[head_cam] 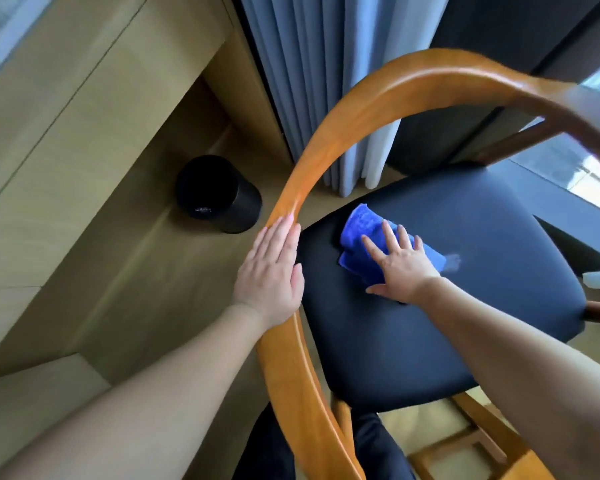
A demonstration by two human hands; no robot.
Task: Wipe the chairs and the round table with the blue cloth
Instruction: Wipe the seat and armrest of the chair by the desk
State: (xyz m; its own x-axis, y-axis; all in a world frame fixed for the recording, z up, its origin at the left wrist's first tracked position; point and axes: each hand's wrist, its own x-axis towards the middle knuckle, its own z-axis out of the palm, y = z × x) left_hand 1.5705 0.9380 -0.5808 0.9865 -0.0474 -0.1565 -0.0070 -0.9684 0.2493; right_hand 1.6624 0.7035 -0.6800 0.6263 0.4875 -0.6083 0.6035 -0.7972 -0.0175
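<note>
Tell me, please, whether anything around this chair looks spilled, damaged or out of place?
Nothing stands out. The right hand presses the folded blue cloth flat on the dark seat, the left hand rests on the curved wooden rail, and the black bin stands upright on the floor. A pale smear beside the cloth is blurred.

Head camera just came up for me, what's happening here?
A person is wiping a wooden chair. The right hand presses the blue cloth flat on the dark seat, while the left hand rests on the curved backrest rail. A black bin stands on the floor beside it. No round table is visible.
</note>
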